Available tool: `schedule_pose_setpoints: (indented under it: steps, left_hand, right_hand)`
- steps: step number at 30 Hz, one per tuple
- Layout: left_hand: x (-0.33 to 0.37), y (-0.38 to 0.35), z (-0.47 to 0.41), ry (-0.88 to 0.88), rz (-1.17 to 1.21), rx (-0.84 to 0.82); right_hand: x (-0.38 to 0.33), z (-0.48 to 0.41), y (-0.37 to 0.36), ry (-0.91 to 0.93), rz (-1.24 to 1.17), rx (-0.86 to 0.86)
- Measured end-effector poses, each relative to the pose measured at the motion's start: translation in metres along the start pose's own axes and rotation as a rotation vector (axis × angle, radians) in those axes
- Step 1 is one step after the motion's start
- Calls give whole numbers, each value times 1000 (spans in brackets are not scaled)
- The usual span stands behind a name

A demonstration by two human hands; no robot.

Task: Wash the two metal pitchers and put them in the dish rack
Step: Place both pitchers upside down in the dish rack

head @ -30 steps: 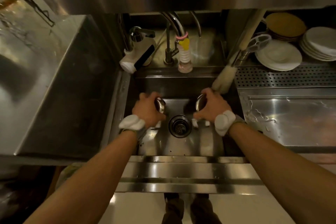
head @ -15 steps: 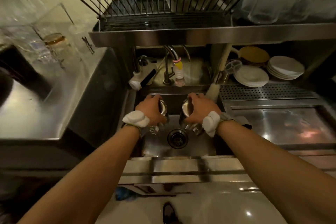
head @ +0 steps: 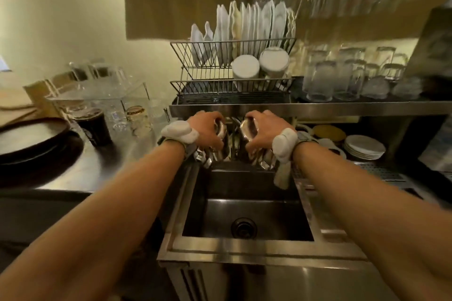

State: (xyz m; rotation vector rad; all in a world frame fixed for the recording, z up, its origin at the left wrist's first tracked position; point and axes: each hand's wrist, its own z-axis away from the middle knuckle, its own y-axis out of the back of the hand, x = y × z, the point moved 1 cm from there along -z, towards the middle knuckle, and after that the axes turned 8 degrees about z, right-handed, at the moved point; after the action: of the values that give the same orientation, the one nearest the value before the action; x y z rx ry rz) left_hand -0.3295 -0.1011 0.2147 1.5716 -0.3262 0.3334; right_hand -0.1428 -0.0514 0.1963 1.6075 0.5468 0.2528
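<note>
Stainless-steel bench (head: 102,168) and sink (head: 247,217) filled the near field, with a two-tier dish rack (head: 232,85) on the shelf beyond, its upper tier full of plates and two white cups on the right of the lower tier. Both forearms reached forward and up, wrists level and slightly flexed. The left hand (head: 208,129) had its grip closed around the left pitcher (head: 221,140); the right hand (head: 261,131) likewise clasped the right pitcher (head: 248,134). Both pitchers hung above the far edge of the sink, just below the shelf. A sound placement would probably lift them clear of the shelf lip, invert them to drain, and aim for the free left part of the lower tier.
</note>
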Motion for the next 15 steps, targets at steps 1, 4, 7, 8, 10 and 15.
schedule_pose_setpoints:
  steps: [1,4,7,8,10,15]
  left_hand:
    - [3,15,2,-3,17,-1]
    - [8,57,8,-19,76,40]
    - [5,92,6,-68,59,77]
    - [4,99,5,-77,57,83]
    - [2,128,-2,-115,39,119]
    - [-14,182,-36,-200,-33,178]
  right_hand:
    - [-4,-3,13,21,10,15]
    - [-19,-14,50,74,22,53]
    - [-34,-29,77,112,19,79]
    - [-36,-32,83,116,16,90]
    - [-49,-45,104,130,1,127]
    - [-77,-90,144,155,-27,187]
